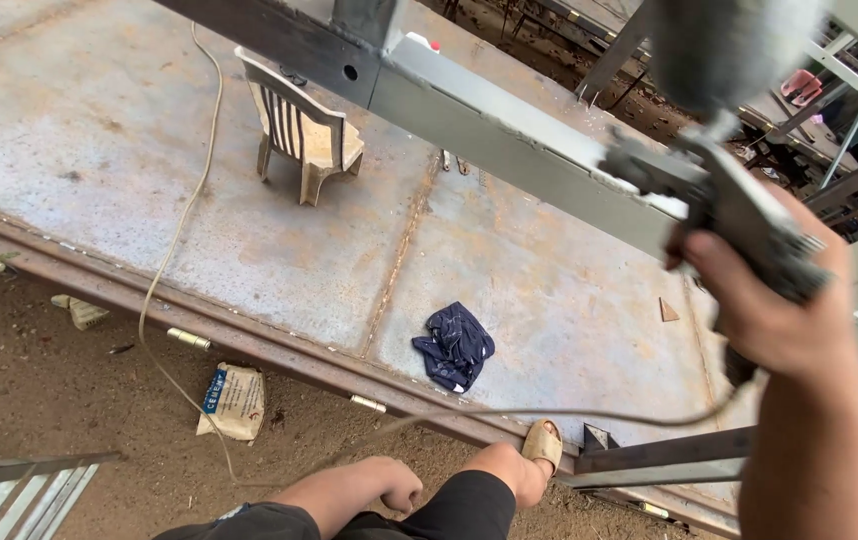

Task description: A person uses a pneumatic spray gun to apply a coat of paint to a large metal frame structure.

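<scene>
Steel deck: a wide grey steel plate floor (549, 290) with rust patches and weld seams fills the middle of the view, with brown dirt ground below its near edge.
Beam: a long grey painted steel beam (509, 130) runs from the upper middle down to the right, above the deck.
Chair: a pale plastic chair with a slatted back (301, 130) stands upright on the deck, left of the beam.
Right hand: the right hand (769, 310) is closed around the grip of a grey metal spray gun (719, 195) – the fingers are wrapped tight, and the nozzle end is just beside the beam's face. A blurred grey cup sits on top of the gun.
Hose: a thin pale hose (179, 240) runs from under the gun, across the dirt and up over the deck.
Left hand: the left hand (399, 488) is curled into a loose fist near the knee and holds nothing.
Cloth: a crumpled dark blue cloth (455, 346) lies on the deck.
Package: a white paper sack with a blue printed panel (234, 400) lies flat on the dirt, just below the deck's edge – well apart from both hands.
Foot: a tan sandal (543, 442) rests on the deck's edge.
</scene>
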